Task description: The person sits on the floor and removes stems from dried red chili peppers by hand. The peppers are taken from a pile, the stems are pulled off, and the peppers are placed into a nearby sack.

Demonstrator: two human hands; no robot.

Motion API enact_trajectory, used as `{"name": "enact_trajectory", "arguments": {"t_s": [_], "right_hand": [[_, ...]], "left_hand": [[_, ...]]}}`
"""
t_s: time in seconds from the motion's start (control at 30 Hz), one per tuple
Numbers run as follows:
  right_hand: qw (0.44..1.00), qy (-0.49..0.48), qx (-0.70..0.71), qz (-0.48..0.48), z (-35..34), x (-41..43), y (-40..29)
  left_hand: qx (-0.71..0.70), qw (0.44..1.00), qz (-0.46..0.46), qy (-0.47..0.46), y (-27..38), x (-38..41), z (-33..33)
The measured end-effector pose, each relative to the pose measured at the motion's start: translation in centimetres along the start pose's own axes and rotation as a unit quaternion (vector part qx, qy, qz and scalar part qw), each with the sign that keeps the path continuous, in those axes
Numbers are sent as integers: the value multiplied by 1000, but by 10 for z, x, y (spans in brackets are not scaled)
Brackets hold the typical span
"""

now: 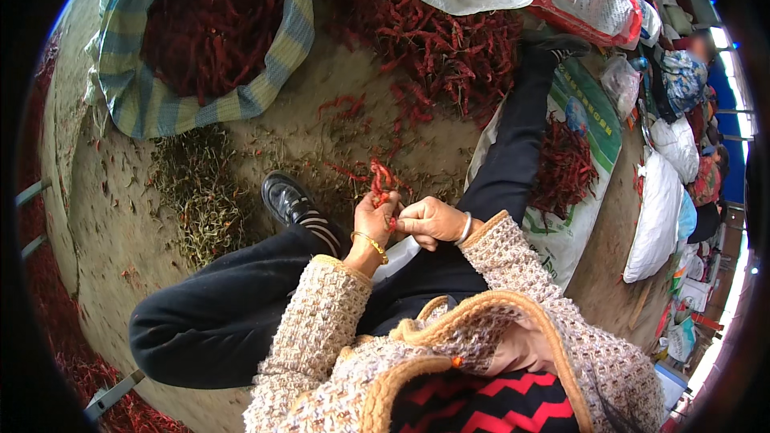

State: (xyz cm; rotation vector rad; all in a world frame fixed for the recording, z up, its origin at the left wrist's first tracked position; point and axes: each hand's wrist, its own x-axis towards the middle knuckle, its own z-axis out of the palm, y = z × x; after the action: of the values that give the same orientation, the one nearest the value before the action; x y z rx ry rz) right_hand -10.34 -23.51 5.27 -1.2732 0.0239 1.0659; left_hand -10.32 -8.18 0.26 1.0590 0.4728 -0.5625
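My left hand (374, 219), with a gold bracelet at the wrist, is closed around a small bunch of dried red chili peppers (381, 180) that sticks out beyond the fingers. Right beside it, my right hand (434, 221) has thumb and fingers pinched together at a red chili end (393, 224) next to the left palm. Whether the right fingers grip that end is hard to make out. Both hands are above my lap, between my bent left leg (222, 307) and my outstretched right leg (511, 132).
A checked woven sack (295, 54) full of dried chilies stands at upper left. Beside it lies a large chili heap (445, 54). Stems (198, 192) are piled left of my shoe. More chilies (562, 168) rest on a flat green-white sack (592, 126). A person (686, 75) sits far right near white sacks (652, 216).
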Motion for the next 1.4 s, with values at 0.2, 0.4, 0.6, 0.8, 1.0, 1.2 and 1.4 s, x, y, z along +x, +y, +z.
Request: {"name": "enact_trajectory", "arguments": {"t_s": [0.2, 0.4, 0.6, 0.8, 1.0, 1.2, 1.4], "right_hand": [[928, 20, -369, -35, -31, 25, -52], [668, 327, -624, -239, -66, 205, -76], [670, 378, -637, -51, -73, 242, -26], [879, 364, -288, -106, -43, 150, -18], [924, 143, -319, -153, -20, 66, 0], [752, 345, -546, -134, -61, 84, -12], [636, 280, -715, -77, -55, 140, 5]], "left_hand": [[0, 980, -114, 164, -3, 13, -10], [-1, 979, -107, 173, 4, 5, -17], [-35, 974, -150, 167, 13, 5, -3], [-171, 966, -69, 180, 10, 6, -10], [-99, 986, -30, 133, 19, 2, -1], [-50, 983, -51, 166, 11, 2, -8], [-5, 974, -128, 188, 20, -2, -4]]}}
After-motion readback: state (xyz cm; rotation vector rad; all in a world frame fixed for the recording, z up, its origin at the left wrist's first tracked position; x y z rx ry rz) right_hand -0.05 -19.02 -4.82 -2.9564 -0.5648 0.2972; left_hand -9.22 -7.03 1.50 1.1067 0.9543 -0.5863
